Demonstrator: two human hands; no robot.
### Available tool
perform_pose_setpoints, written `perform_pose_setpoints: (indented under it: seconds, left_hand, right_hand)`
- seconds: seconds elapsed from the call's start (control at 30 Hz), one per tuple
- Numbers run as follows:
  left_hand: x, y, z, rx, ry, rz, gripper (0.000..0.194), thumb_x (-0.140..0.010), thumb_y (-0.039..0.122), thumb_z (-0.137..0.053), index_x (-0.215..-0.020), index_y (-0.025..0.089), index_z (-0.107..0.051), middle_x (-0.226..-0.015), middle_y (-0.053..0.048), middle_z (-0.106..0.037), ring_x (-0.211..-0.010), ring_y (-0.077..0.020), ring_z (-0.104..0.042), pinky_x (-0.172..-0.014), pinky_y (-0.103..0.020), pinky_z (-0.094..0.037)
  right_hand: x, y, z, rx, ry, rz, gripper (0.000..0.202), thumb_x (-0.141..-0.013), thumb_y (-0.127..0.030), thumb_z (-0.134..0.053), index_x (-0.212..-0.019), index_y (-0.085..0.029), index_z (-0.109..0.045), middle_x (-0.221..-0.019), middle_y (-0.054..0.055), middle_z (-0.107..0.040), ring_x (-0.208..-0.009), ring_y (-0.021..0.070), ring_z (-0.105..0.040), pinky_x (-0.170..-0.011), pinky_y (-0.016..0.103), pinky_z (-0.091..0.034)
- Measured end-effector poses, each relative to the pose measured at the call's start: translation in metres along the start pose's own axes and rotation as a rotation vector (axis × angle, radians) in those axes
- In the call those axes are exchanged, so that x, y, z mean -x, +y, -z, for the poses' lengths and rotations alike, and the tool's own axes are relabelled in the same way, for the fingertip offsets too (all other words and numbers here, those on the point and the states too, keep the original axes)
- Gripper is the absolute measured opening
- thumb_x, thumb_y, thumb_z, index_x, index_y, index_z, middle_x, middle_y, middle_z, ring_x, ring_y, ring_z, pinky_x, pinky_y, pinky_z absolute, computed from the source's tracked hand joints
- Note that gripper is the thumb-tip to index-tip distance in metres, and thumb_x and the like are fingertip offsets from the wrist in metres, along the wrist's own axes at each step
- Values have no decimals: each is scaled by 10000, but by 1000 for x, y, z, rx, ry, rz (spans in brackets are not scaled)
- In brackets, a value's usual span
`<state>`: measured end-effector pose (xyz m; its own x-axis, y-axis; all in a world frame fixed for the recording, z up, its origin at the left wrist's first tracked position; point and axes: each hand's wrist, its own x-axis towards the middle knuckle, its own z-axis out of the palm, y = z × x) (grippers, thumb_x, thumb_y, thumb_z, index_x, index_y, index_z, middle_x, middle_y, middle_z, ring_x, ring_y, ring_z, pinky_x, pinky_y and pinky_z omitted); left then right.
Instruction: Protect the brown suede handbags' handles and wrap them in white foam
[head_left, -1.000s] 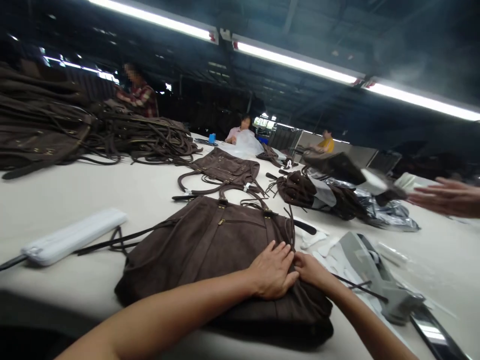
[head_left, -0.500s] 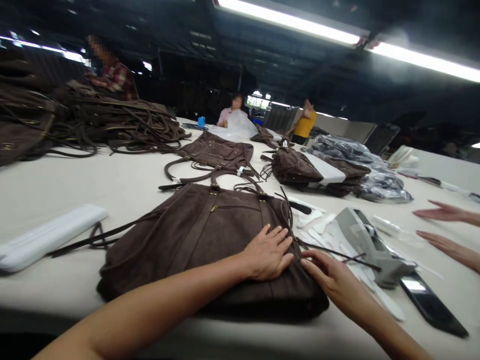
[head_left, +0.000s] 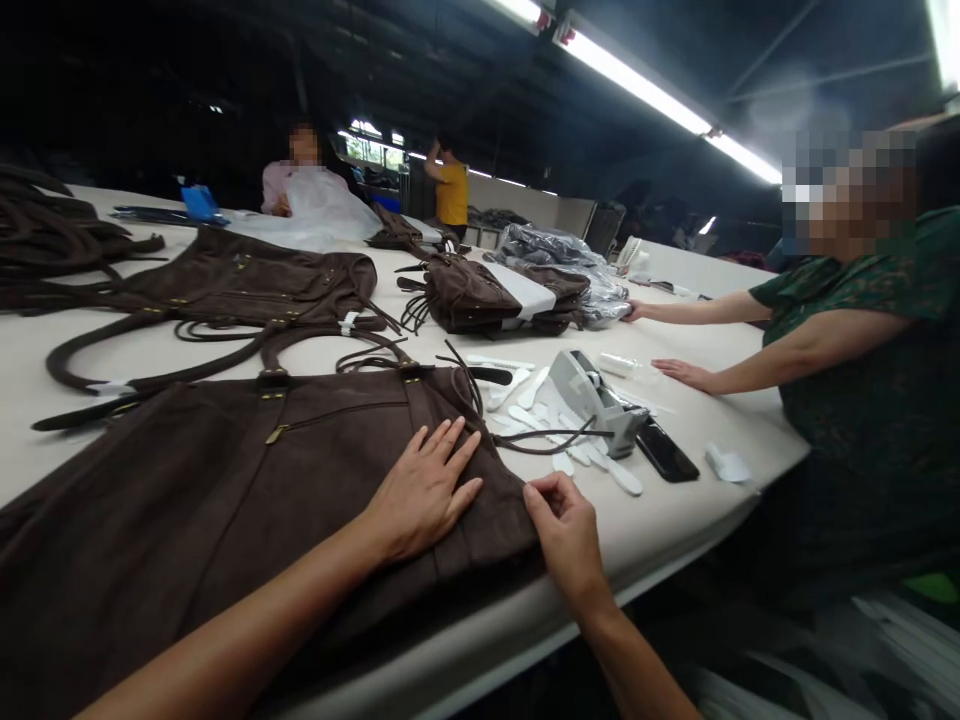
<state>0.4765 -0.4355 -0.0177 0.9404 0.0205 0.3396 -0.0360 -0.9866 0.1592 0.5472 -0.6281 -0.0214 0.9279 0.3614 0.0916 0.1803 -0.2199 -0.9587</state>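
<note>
A large dark brown handbag [head_left: 330, 470] lies flat at the front of the table, its handles pointing away from me and a zip pocket across its face. My left hand [head_left: 424, 490] rests on it with fingers spread, pressing near its right side. At the bag's right edge, my right hand [head_left: 566, 520] pinches the brown material between thumb and fingers. Thin brown cords trail from the bag's right side toward a grey tape dispenser [head_left: 592, 400].
White flat strips [head_left: 570, 440] and a black phone [head_left: 666, 447] lie by the dispenser. Beyond are another brown bag [head_left: 255, 285], a stacked bundle of bags [head_left: 480, 290] and plastic-wrapped goods [head_left: 555, 255]. A co-worker [head_left: 862, 340] stands at the right, hands over the table.
My view has swung right, bringing the co-worker's body into sight. My right hand has closed into a pinch on the bag's edge. One co-worker's hand has reached to the plastic-wrapped goods.
</note>
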Motion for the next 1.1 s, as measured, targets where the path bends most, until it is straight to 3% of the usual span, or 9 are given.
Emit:
perform_pose_setpoints:
  seconds: [0.13, 0.23, 0.33, 0.5, 0.67, 0.77, 0.87, 0.93, 1.1]
  left_hand:
    - [0, 3, 3, -10, -44, 10, 593, -959, 504, -367, -1449, 172, -401, -1522, -165, -344, -1398, -308, -348, -1139, -525, -282]
    - [-1, 4, 3, -26, -62, 18, 596, -956, 509, -366, -1435, 159, -426, -1504, -177, -370, -1386, -312, -369, -1138, -529, -275]
    - [-1, 2, 2, -26, -39, 11, 568, -954, 499, -381, -1427, 191, -443, -1495, -169, -389, -1379, -312, -381, -1128, -539, -276]
    - [0, -1, -2, 17, 9, -31, 501, -956, 488, -390, -1408, 285, -465, -1487, -128, -418, -1356, -316, -415, -1108, -566, -279]
    - [1, -1, -1, -2, 14, -41, 482, -965, 481, -371, -1388, 284, -494, -1454, -137, -465, -1329, -330, -448, -1104, -571, -277]
    - [1, 1, 2, -37, -10, -47, 490, -976, 472, -348, -1400, 264, -481, -1450, -155, -464, -1342, -323, -433, -1109, -560, -275]
    - [1, 1, 3, -38, -4, -49, 490, -975, 478, -344, -1393, 266, -487, -1460, -151, -452, -1341, -320, -435, -1111, -556, -274]
    - [1, 0, 1, -39, 7, -49, 483, -972, 478, -350, -1383, 272, -499, -1456, -147, -458, -1342, -314, -435, -1113, -554, -272]
    - [0, -5, -6, -41, 18, -71, 494, -967, 478, -351, -1395, 272, -487, -1443, -137, -479, -1350, -312, -423, -1108, -562, -271]
  right_hand:
    - [12, 4, 0, -57, 106, 88, 259, -839, -442, -603, -871, -187, -566, -772, 21, -598, -744, 162, -576, -700, 262, -475]
    - [8, 5, 5, -58, -3, 80, 264, -843, -416, -584, -967, -184, -599, -889, 52, -624, -761, 163, -592, -670, 262, -488]
    - [1, -6, 15, 127, -142, 159, 214, -849, -329, -539, -940, -191, -674, -1078, 93, -617, -881, 186, -617, -685, 273, -506]
    - [-11, -52, 27, 586, -269, 435, 203, -817, -125, -548, -896, -224, -707, -1258, 70, -598, -1215, 217, -512, -1055, 392, -395]
    - [-45, -103, 7, 660, -369, 620, 276, -902, -164, -501, -1136, -185, -646, -1219, 80, -628, -1175, 181, -549, -1041, 317, -390]
    - [-75, -114, -20, 937, -370, 491, 313, -962, -269, -452, -1195, -135, -610, -1166, 131, -653, -1100, 227, -598, -962, 337, -427]
    - [-102, -105, -49, 1115, -379, 292, 411, -955, -419, -462, -1023, -75, -678, -1016, 217, -690, -999, 318, -643, -855, 399, -465]
    - [-116, -93, -62, 1115, -384, 254, 449, -920, -484, -511, -924, -75, -698, -974, 237, -695, -972, 343, -650, -814, 406, -473]
    - [-135, -67, -77, 1032, -326, 242, 286, -906, -392, -555, -936, -139, -686, -1001, 156, -706, -978, 259, -647, -814, 327, -455]
